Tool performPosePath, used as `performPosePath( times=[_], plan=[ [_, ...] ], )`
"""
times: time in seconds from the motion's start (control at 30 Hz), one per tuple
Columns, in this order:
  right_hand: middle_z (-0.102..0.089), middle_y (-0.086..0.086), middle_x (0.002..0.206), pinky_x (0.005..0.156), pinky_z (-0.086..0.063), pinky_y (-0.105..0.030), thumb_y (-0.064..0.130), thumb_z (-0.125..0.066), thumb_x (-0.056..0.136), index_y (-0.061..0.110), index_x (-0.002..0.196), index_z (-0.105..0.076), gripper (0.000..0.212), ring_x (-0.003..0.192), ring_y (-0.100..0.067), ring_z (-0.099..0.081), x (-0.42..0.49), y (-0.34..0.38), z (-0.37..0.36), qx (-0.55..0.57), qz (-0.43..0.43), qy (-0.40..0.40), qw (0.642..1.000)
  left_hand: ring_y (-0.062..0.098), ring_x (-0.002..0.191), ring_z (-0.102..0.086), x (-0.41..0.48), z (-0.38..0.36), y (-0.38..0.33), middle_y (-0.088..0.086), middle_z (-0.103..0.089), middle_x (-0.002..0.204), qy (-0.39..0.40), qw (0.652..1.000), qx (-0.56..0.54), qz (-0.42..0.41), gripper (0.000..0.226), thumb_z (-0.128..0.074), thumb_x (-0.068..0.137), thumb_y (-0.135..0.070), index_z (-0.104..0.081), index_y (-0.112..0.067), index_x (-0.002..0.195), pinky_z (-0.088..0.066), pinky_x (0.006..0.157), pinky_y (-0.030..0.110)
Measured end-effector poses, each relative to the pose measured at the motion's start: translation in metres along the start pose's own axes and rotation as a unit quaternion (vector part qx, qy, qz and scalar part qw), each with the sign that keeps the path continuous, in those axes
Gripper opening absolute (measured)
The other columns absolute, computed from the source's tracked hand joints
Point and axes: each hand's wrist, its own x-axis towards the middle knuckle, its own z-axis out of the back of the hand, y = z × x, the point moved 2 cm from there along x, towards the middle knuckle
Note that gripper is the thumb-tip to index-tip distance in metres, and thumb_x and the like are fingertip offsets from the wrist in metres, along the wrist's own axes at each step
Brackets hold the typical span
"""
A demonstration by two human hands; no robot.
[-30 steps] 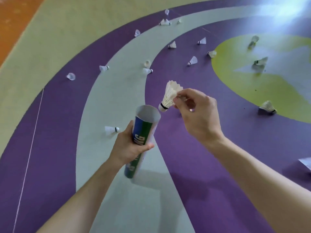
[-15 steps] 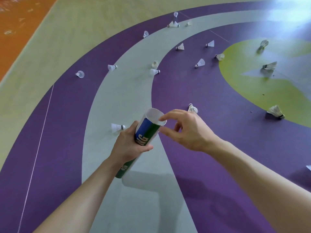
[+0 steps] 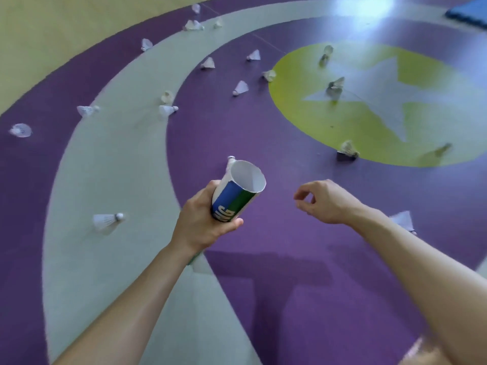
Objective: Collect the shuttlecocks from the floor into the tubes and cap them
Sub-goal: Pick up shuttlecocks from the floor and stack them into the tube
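Note:
My left hand [image 3: 203,222] grips a blue and green cardboard tube [image 3: 234,196], tilted with its uncapped mouth up and to the right. My right hand [image 3: 326,201] hovers to the right of the tube, empty, fingers loosely curled and apart. Several white shuttlecocks lie scattered on the floor: one [image 3: 106,221] to the left of my left hand, one [image 3: 403,219] partly behind my right forearm, one [image 3: 347,150] at the green circle's edge. The cork of another [image 3: 231,158] peeks out behind the tube's rim.
The floor has purple, grey and pale green curved bands and a green circle with a grey star [image 3: 382,98]. More shuttlecocks lie farther off along the bands [image 3: 241,88]. A blue mat [image 3: 469,11] sits at the far right corner.
One second ago my right hand held a shuttlecock above the tube's mouth; it dropped it in, then drew away to the right, empty. The view has swung to the right.

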Motion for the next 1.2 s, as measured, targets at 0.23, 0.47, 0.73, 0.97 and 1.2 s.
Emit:
performPosePath(
  times=[0.23, 0.47, 0.73, 0.97, 1.2],
  plan=[
    [-0.076, 0.007, 0.103, 0.073, -0.045, -0.020, 0.029, -0.066, 0.092, 0.027, 0.105, -0.076, 0.017, 0.103, -0.019, -0.069, -0.031, -0.188, -0.013, -0.044, -0.176, 0.044, 0.982, 0.020, 0.081, -0.065, 0.036, -0.115, -0.062, -0.012, -0.066, 0.092, 0.121, 0.990, 0.069, -0.035, 0.073, -0.091, 0.064, -0.066, -0.055, -0.042, 0.123, -0.058, 0.072, 0.042],
    [-0.061, -0.004, 0.139, 0.103, -0.051, -0.042, 0.014, -0.066, 0.088, 0.024, 0.137, -0.063, 0.050, 0.127, -0.034, -0.060, -0.042, -0.305, -0.030, -0.006, -0.262, 0.024, 0.965, 0.024, 0.088, -0.066, 0.062, -0.182, -0.094, -0.012, -0.066, 0.097, 0.199, 0.967, 0.154, -0.026, 0.075, -0.092, 0.065, -0.066, -0.051, -0.043, 0.124, -0.056, 0.076, 0.041],
    [-0.056, -0.001, 0.141, 0.101, -0.051, -0.042, 0.008, -0.059, 0.090, 0.022, 0.144, -0.058, 0.056, 0.123, -0.035, -0.061, -0.008, -0.342, -0.027, 0.042, -0.332, -0.067, 0.940, 0.025, 0.086, -0.064, 0.069, -0.193, -0.074, -0.012, -0.063, 0.094, 0.203, 0.956, 0.212, 0.006, 0.072, -0.091, 0.069, -0.065, -0.051, -0.043, 0.123, -0.055, 0.074, 0.042],
    [-0.064, 0.001, 0.130, 0.099, -0.049, -0.035, 0.022, -0.065, 0.086, 0.025, 0.127, -0.070, 0.042, 0.122, -0.028, -0.062, 0.062, -0.267, -0.048, 0.062, -0.214, -0.043, 0.974, 0.023, 0.085, -0.065, 0.069, -0.164, -0.049, -0.013, -0.065, 0.093, 0.211, 0.953, 0.207, 0.064, 0.071, -0.091, 0.066, -0.069, -0.048, -0.044, 0.118, -0.054, 0.073, 0.040],
    [-0.067, -0.007, 0.125, 0.098, -0.054, -0.041, 0.025, -0.063, 0.089, 0.019, 0.124, -0.069, 0.036, 0.117, -0.034, -0.065, 0.117, -0.153, -0.074, 0.020, -0.086, 0.017, 0.996, 0.018, 0.086, -0.071, 0.097, -0.043, -0.006, -0.017, -0.074, 0.087, 0.242, 0.937, 0.219, 0.123, 0.075, -0.093, 0.059, -0.071, -0.054, -0.043, 0.117, -0.060, 0.080, 0.044]
  ],
)
